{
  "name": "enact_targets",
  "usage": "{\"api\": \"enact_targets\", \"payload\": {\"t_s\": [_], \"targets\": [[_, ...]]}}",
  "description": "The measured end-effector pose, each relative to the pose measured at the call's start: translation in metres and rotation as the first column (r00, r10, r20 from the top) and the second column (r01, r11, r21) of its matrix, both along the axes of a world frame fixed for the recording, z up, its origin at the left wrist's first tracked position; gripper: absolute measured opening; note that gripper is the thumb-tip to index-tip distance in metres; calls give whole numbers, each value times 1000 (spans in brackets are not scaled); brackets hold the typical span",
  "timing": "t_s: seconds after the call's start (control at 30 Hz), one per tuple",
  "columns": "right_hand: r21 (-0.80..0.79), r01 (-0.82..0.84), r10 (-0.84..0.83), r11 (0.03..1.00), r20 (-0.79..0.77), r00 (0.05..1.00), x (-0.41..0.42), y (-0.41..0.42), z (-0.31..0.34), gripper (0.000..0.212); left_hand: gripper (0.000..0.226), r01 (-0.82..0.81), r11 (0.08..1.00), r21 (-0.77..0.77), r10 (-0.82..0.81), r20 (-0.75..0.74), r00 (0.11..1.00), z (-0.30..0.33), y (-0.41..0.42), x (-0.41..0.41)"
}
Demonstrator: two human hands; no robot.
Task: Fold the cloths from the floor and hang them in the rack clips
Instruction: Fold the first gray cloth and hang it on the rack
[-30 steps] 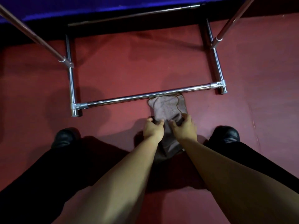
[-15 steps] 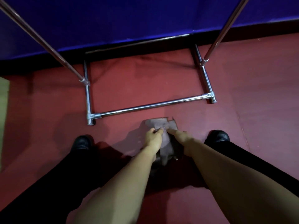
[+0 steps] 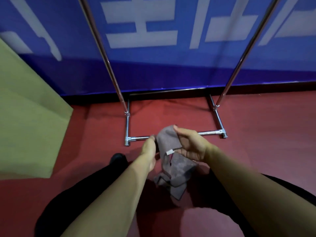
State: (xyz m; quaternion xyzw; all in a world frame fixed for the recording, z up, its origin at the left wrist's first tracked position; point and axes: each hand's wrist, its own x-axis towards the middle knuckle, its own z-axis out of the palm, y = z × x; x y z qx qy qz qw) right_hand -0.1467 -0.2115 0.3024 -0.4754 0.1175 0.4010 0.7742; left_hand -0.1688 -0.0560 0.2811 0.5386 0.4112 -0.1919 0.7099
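Cloth (image 3: pixel 171 158) is held off the floor (image 3: pixel 256 134), pinched at its top by left hand (image 3: pixel 148 149) and right hand (image 3: pixel 191 146), before the rack (image 3: pixel 171 136). Judged step: folding. Next: edges matched, then raised to clips, not in view.

A red carpeted floor (image 3: pixel 256 137) fills the lower half of the frame, dimly lit and marked with soft shadows. Across the top runs a blue banner wall (image 3: pixel 171 69) bearing large pale blurred characters, with a dark strip where it meets the floor. At the left edge an olive-green flat panel (image 3: pixel 25 117) slants down over the carpet; what it is cannot be told.
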Motion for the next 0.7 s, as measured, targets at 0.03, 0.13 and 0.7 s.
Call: {"api": "enact_targets", "payload": {"t_s": [0.03,0.13,0.7], "targets": [[-11,6,-6,1000,43,999,-1,9,12,42,41,17,1000,6,-17,25,1000,14,7,-4],[-21,55,-51,998,158,986,-2,31,37,33,45,101,995,-22,-96,180,979,48,24,-16],[14,86,-84,996,413,907,18,15,56,61,17,214,720,660,-595,429,679,66,47,16]]}}
